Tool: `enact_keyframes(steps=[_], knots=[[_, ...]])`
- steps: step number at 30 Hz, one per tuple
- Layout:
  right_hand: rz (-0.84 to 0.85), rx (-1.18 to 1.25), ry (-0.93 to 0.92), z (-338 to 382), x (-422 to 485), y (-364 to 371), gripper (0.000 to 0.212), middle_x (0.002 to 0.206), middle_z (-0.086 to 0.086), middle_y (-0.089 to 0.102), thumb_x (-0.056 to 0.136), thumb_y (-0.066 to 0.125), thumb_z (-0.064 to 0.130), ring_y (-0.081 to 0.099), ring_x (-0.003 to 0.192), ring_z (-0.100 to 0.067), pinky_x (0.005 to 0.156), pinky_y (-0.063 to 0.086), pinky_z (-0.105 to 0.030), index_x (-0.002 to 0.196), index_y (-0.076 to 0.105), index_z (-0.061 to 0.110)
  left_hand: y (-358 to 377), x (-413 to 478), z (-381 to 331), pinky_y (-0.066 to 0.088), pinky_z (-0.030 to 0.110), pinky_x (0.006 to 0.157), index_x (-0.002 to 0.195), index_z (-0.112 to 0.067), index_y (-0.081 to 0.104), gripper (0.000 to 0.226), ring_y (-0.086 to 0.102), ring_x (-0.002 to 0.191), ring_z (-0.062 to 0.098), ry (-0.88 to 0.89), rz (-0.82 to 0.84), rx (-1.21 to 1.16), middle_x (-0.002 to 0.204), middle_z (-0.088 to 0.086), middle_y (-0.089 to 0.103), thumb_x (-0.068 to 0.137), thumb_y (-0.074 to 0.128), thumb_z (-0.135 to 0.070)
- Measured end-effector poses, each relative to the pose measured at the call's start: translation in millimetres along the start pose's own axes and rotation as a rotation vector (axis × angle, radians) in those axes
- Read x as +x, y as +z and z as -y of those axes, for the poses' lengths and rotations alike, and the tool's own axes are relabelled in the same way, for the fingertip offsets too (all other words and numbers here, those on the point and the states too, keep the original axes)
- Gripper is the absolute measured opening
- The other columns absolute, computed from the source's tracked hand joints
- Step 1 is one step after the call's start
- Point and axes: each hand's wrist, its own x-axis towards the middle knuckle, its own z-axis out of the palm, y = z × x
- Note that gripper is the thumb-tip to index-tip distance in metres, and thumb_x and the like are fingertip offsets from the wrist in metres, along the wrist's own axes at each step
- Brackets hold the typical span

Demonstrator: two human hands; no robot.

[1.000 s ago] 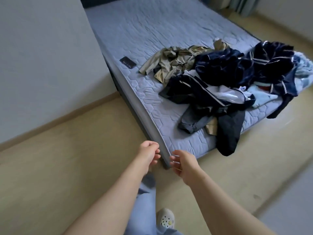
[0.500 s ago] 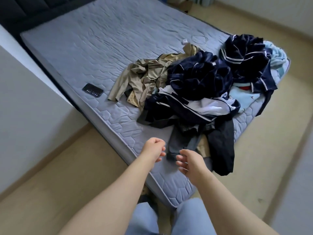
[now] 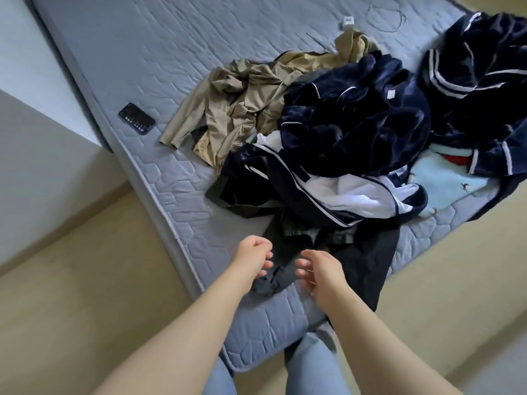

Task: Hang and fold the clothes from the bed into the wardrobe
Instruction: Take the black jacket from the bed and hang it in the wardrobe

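A heap of clothes lies on the grey-blue quilted mattress: a tan garment, a navy velvet piece with white piping, a navy and white jacket, a second navy striped piece, a light blue item and a black garment hanging over the bed's corner. My left hand and my right hand hover just above a dark grey garment at the near edge of the heap. Both hands hold nothing, fingers loosely curled.
A black phone lies near the mattress's left edge. A thin cable and a small white tag rest farther back. A pale wall stands to the left, with beige floor around the bed's corner. No wardrobe is in view.
I have stepped up to the bed's corner and the clothes heap is now closer. Both hands moved forward from beside the mattress edge to over the dark garments.
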Motion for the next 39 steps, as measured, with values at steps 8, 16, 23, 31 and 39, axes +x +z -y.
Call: enact_keyframes(steps=[8, 16, 23, 31, 39], knots=[[-0.017, -0.230, -0.031, 25.2, 109.3, -42.3, 0.014, 0.063, -0.002, 0.055, 0.090, 0.051, 0.008, 0.044, 0.046, -0.013, 0.041, 0.034, -0.018, 0.078, 0.056, 0.013, 81.4, 92.8, 2.9, 0.048, 0.028, 0.058, 0.091, -0.027, 0.057, 0.015, 0.060, 0.068, 0.014, -0.014, -0.066, 0.177, 0.083, -0.004, 0.061, 0.089, 0.044, -0.020], [-0.161, -1.098, -0.391, 2.6, 202.8, -63.8, 0.048, 0.140, -0.001, 0.037, 0.083, 0.055, 0.026, 0.037, 0.124, -0.026, 0.097, 0.031, -0.037, 0.130, 0.046, 0.032, 119.1, 177.4, 45.1, 0.032, 0.037, 0.101, 0.141, -0.035, 0.020, 0.065, 0.022, 0.134, 0.026, 0.252, -0.094, 0.815, 0.152, -0.001, 0.008, 0.087, 0.055, -0.026], [-0.262, -1.775, -0.714, -9.0, 249.0, -79.8, 0.065, 0.148, -0.002, 0.022, 0.086, 0.050, 0.027, 0.029, 0.126, -0.028, 0.097, 0.026, -0.038, 0.142, 0.019, 0.036, 136.0, 218.1, 62.1, 0.028, 0.041, 0.107, 0.131, -0.028, 0.045, 0.040, 0.019, 0.138, 0.027, 0.276, -0.161, 0.820, 0.153, 0.001, 0.019, 0.092, 0.046, -0.020], [-0.252, -1.559, -0.674, -6.8, 235.2, -57.8, 0.024, 0.110, -0.004, 0.062, 0.095, 0.039, 0.023, 0.047, 0.105, -0.030, 0.083, 0.034, -0.036, 0.113, 0.056, 0.020, 127.3, 192.7, 62.0, 0.038, 0.021, 0.077, 0.111, -0.022, 0.056, 0.028, 0.050, 0.090, 0.010, 0.257, -0.123, 0.206, 0.104, -0.006, 0.056, 0.094, 0.038, -0.009], [0.142, -0.484, -0.676, -14.5, 155.3, -21.8, 0.047, 0.113, 0.024, 0.054, 0.078, 0.066, 0.023, 0.053, 0.106, -0.004, 0.091, 0.045, -0.024, 0.108, 0.044, 0.052, 81.3, 145.3, 9.7, 0.040, 0.017, 0.062, 0.090, -0.031, 0.053, 0.021, 0.052, 0.081, 0.001, 0.379, -0.183, 0.043, 0.087, -0.016, 0.056, 0.093, 0.040, -0.014]])
